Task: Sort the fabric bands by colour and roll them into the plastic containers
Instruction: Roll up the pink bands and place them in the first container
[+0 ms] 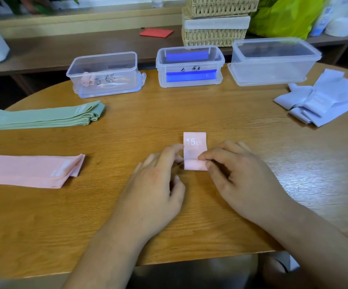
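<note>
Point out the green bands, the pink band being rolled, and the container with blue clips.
green bands (43, 116), head view, middle of stack.
pink band (194, 147), head view, flat part printed 15 LB.
container with blue clips (173, 68), head view, front wall.

Legible text, as I read it from the head view: white print "15 LB" on the flat end of the partly rolled pink band (194, 142). Black handwritten marks stand on the front wall of the left container (125, 81) and of the middle container (208, 68) — I cannot read either. Faint white print on the folded green bands (43, 117) is too small to read.
</note>
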A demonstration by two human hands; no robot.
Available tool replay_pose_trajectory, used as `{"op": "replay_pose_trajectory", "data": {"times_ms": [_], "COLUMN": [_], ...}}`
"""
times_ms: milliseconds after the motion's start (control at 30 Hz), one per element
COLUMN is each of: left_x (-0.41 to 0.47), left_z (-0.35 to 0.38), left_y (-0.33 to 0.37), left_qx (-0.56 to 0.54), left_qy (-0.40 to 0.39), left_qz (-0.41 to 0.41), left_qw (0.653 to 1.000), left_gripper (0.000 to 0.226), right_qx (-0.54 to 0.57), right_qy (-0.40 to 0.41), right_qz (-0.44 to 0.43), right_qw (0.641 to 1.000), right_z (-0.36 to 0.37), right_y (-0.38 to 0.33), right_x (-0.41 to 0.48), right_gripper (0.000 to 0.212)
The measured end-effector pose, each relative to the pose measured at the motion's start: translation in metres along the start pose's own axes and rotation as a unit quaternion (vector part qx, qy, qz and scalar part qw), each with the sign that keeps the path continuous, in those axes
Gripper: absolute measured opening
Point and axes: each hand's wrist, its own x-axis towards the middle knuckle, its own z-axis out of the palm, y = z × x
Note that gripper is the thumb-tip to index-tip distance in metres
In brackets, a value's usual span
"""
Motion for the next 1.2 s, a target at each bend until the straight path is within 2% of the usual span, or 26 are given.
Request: {"op": "replay_pose_trajectory", "data": {"times_ms": [533,667,733,867,1100,1200], "left_x": [0.001,0.002,0.002,0.004,0.002,0.001], "left_z": [0.002,0.004,0.004,0.004,0.001,-0.002], "left_y": [-0.003,-0.004,-0.004,-0.003,0.0,0.002], "left_qx": [0.044,0.056,0.06,0.063,0.045,0.04], "left_qy": [-0.024,-0.021,-0.022,-0.03,-0.017,-0.018], "left_qz": [0.048,0.043,0.039,0.036,0.025,0.048], "left_qw": [0.998,0.997,0.997,0.997,0.999,0.998], "left_gripper": [0.052,0.054,0.055,0.058,0.063,0.06], "right_qx": [-0.001,0.019,0.044,0.009,0.004,0.001], "right_qy": [0.01,0.037,0.052,0.006,-0.002,-0.009], "right_qz": [0.007,0.027,0.01,-0.039,-0.024,-0.016], "right_qw": [1.0,0.999,0.998,0.999,1.0,1.0], "right_z": [0.001,-0.003,-0.007,-0.008,-0.003,-0.002], "right_y": [0.0,-0.004,-0.006,-0.009,-0.008,-0.008], "right_x": [0.002,0.004,0.002,-0.002,0.0,0.001], "right_gripper": [0.027,0.017,0.025,0.038,0.052,0.055]}}
